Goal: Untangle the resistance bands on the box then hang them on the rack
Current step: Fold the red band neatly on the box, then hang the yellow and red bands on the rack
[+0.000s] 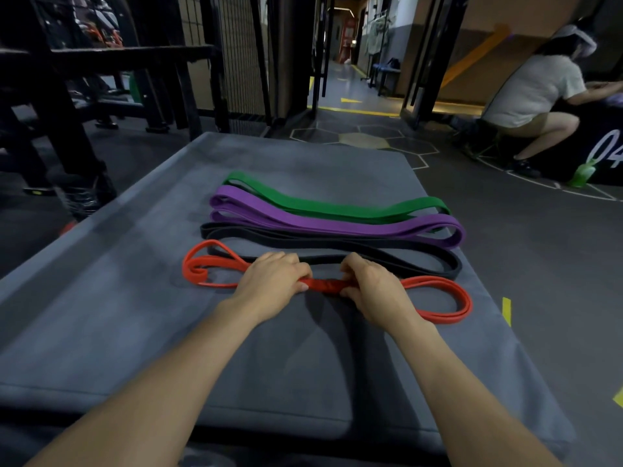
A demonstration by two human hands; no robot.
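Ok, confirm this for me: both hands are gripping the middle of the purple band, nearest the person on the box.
Wrong on colour. In the head view the left hand and right hand grip the middle of the red band, nearest the person on the box. The purple band lies further back, untouched.

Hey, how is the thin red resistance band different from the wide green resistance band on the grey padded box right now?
The thin red resistance band lies nearest the person; the wide green resistance band lies farthest. The red one is narrow and wrapped tight at its middle, while the green one is broad and lies loose. The left hand and right hand grip the red band; the green is untouched. Both rest on the grey padded box.
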